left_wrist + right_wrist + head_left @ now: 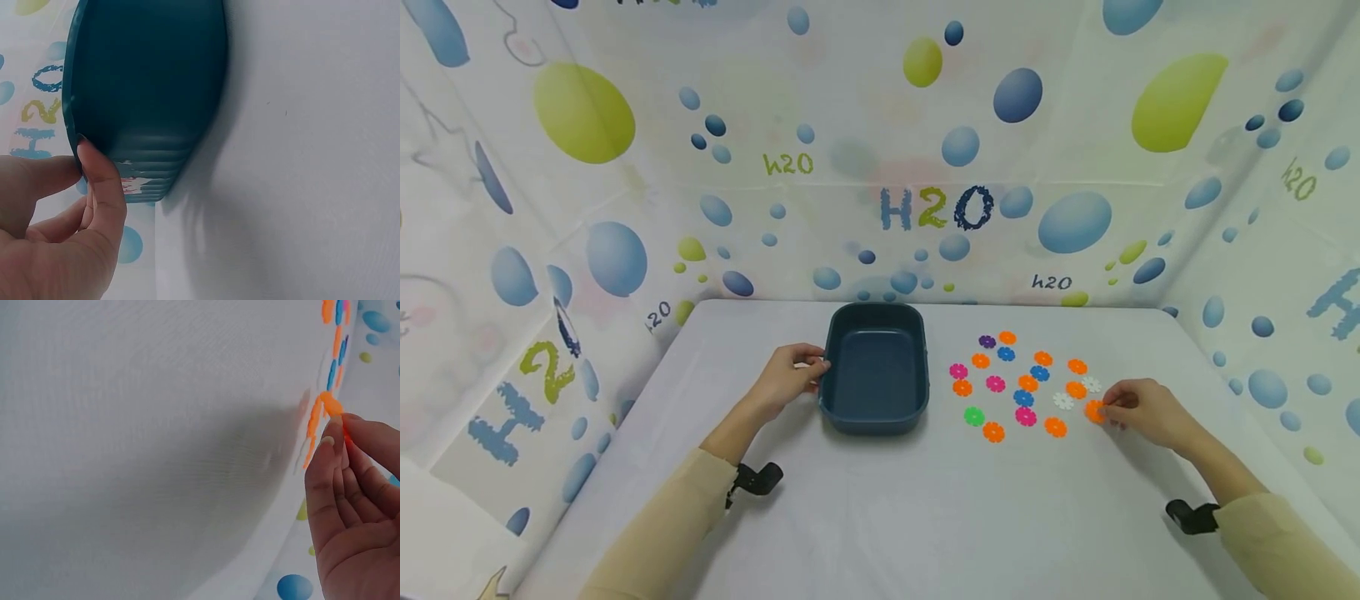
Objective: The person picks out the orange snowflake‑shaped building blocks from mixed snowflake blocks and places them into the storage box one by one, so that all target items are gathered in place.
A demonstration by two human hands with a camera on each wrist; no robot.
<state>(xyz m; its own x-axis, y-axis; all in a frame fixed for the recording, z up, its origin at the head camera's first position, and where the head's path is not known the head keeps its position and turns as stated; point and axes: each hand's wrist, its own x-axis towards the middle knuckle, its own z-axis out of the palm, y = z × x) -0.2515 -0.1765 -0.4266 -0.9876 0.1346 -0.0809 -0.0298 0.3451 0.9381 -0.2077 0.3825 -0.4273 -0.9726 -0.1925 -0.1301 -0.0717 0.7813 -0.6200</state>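
Note:
My left hand pinches the left rim of a dark teal rectangular bin, thumb on one side of the wall and fingers on the other. In the left wrist view the bin's ribbed side shows beside the fingers. Over on the right, my right hand pinches an orange flower-shaped disc between thumb and fingertips. The right wrist view shows this orange disc partly covered by the fingers. Several more flower discs in orange, pink, blue, white, green and purple lie between the bin and my right hand.
A white cloth covers the table. Patterned curtains with blue and green ovals stand behind and at both sides. A green disc lies nearest the bin's front right corner; a white disc lies just beyond my right fingertips.

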